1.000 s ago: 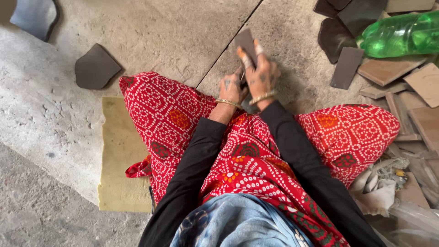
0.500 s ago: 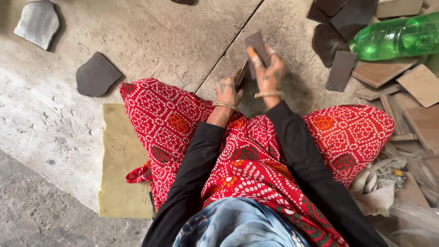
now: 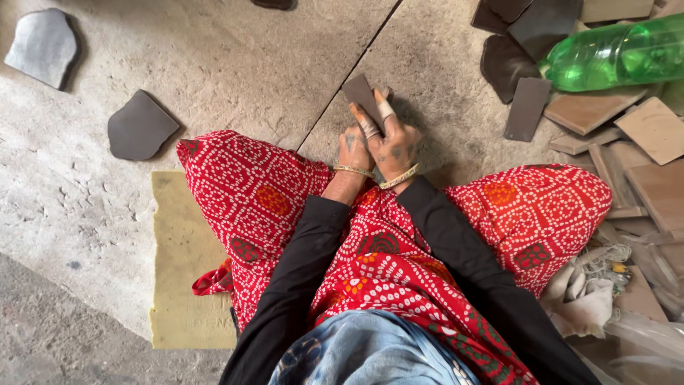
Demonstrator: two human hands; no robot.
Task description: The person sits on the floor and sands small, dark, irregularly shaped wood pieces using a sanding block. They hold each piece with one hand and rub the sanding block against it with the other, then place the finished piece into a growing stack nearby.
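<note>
Gripping a dark slate piece upright on the stone floor between red-clad knees, right hand clasping it with taped fingers, left hand curling against its lower edge; shaped pieces lying finished at left, stacked blanks waiting at right.

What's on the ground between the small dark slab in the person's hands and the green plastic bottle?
In the head view, between the dark slab and the green bottle lie bare stone floor, then two dark flat pieces.
</note>
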